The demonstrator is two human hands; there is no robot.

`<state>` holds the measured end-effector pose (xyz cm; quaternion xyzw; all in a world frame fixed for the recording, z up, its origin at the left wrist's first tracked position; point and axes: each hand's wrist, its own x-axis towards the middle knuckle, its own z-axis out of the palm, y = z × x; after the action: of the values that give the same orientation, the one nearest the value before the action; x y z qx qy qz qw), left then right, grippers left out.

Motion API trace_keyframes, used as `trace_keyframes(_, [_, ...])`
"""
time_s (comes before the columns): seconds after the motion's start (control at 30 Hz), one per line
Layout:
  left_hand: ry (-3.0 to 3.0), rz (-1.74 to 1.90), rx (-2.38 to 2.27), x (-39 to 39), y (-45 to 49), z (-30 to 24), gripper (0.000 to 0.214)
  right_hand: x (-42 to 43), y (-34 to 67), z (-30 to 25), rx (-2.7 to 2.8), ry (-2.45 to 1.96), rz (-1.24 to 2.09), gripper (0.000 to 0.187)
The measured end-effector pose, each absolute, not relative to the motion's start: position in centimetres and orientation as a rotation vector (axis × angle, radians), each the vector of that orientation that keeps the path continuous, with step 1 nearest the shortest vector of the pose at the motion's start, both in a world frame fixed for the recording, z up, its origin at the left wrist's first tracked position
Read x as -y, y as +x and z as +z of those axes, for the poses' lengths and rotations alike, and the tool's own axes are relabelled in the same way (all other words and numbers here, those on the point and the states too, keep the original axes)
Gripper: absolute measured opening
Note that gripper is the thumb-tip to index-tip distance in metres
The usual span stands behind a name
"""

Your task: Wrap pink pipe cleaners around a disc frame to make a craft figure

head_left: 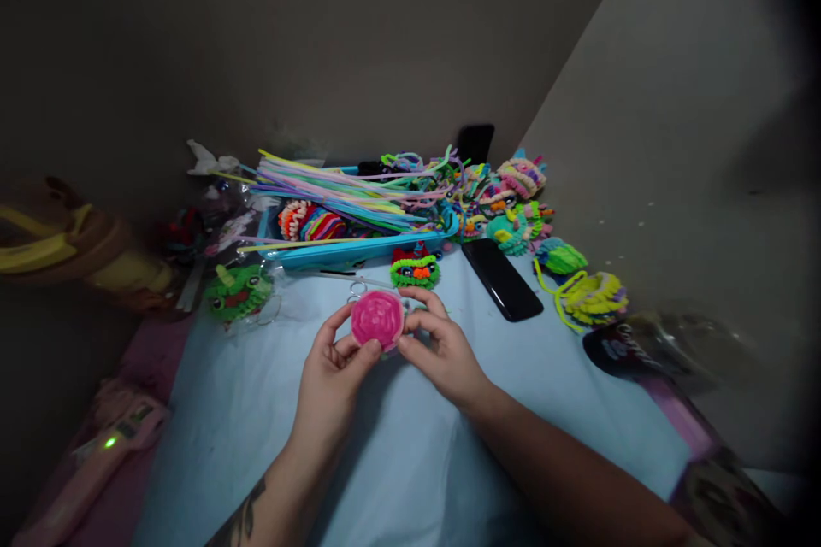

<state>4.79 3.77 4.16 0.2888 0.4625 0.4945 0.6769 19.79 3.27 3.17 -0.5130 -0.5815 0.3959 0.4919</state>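
A small round pink thing (377,320) with a rose-like swirled top and a pale, clear-looking rim is held up over the blue cloth; its exact kind I cannot tell. My left hand (339,359) grips it from the left, thumb at its lower edge and fingers around the side. On the other side, my right hand (440,350) is closed at its right edge, thumb and fingertips touching the rim. Just beyond the hands lie metal key rings (357,289) and a green fuzzy pipe-cleaner figure (416,268) with an orange mouth.
A blue tray (359,253) at the back carries many pastel pipe cleaners (346,188). Colourful fuzzy figures (510,226) crowd its right end. A black phone (502,279) lies right of centre. A green frog-like figure (239,292) and a pink glue-gun-like tool (96,461) are left.
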Motion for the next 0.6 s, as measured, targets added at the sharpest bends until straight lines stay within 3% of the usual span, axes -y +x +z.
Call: trace_keyframes(0.6, [0.676,1.106,-1.048,-3.59,4.81,4.22,0.076,-3.21,19.53,2.86,1.428,-1.312,0.813,0.005])
